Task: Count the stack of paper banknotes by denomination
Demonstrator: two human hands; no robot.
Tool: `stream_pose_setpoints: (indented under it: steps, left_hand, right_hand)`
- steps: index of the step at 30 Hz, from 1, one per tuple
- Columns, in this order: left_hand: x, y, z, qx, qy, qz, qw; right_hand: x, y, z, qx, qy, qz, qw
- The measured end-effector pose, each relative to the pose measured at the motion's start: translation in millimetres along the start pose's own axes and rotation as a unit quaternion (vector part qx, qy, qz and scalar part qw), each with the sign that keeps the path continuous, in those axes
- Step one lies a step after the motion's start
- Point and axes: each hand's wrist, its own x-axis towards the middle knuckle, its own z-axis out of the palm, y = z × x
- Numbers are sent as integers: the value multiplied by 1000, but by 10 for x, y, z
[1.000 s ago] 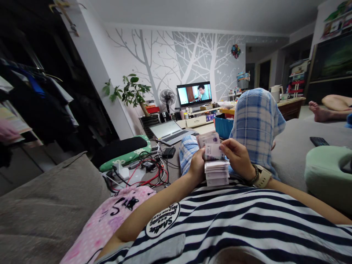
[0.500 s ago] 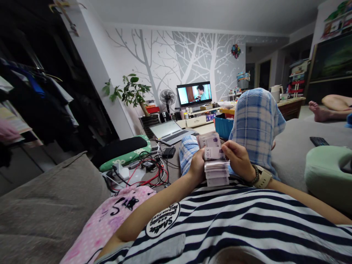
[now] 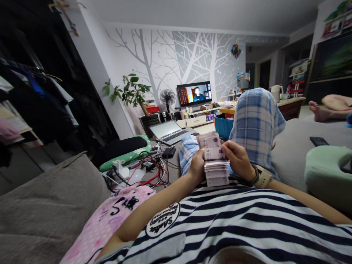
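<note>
Fingers (image 3: 224, 147) of the right hand (image 3: 238, 160) curled over the top note of a stack of banknotes (image 3: 215, 161), thumb and fingertips pinching that note's right edge. Left hand (image 3: 197, 167) wrapped around the stack's left side, fingers clenched on it, holding the bundle folded so that the upper half fans up and the lower half hangs in layers. Stack held just above a striped shirt (image 3: 247, 223), in front of a raised knee in blue plaid trousers (image 3: 257, 121). Beaded bracelet and pale watch (image 3: 262, 177) on the right wrist.

Farther left, on the grey couch (image 3: 49, 205): a pink cushion (image 3: 110, 220) near the left elbow, a tangle of red and black cables (image 3: 150, 172) with chargers, a green and black pillow (image 3: 123, 152), and an open laptop (image 3: 171, 132) beyond them. To the right, a mint-green neck pillow (image 3: 327, 172), a remote control (image 3: 319, 140) on the couch, and another person's bare foot (image 3: 320, 112) far right.

At the far wall, painted with grey trees: a lit television (image 3: 194, 93), a standing fan (image 3: 167, 98) and a potted plant (image 3: 132, 91) to its left. Dark clothes hanging at the left edge.
</note>
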Motion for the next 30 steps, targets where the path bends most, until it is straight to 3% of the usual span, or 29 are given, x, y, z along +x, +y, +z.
stream_pose_setpoints:
  steps: [9,17,23,30]
  left_hand:
    - [74,-100,-54,-36,-16,-21,999]
    - [163,-210,-101,-82,17,-39,996]
    - [137,-207,-116,-102,-46,-66,992]
    - [115,-183,-101,-83,-26,-55,995]
  right_hand:
    - [-8,19,-2,0,-3,-6,1000]
    - [-10,14,-17,34,-23,-15,999]
    - [67,117,-12,-21,39,60,997]
    - [94,195,2,-51,42,71,995]
